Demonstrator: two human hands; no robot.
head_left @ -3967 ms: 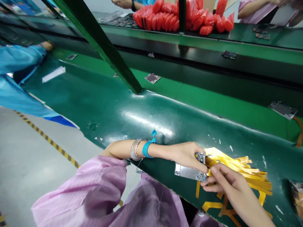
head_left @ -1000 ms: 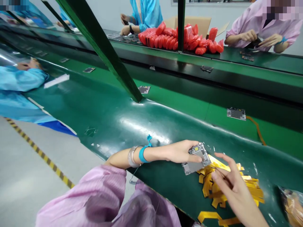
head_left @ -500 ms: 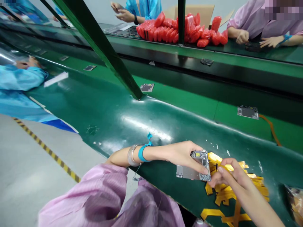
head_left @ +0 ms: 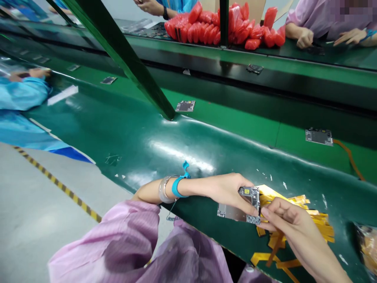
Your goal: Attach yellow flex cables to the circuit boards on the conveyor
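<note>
My left hand grips a grey circuit board, thumb across its face and the board tilted above the mat. At the board's right edge is my right hand, its thumb and fingers pinched on an orange flex cable whose strip hangs below the hand. The fingers hide the cable's end, so I cannot tell whether it is joined to the board. Under and behind my right hand lies a pile of yellow-orange flex cables. A blue wrist strap and a clear bangle circle my left wrist.
Circuit boards lie along the green belt, one near the slanted green post, another with an orange cable attached. A plastic bag sits at right. Red wrapped packs and co-workers' hands are across the line.
My right hand has closed in on the board's edge, and the black connector visible between its fingers is now hidden. The cabled board on the belt has shifted right in view.
</note>
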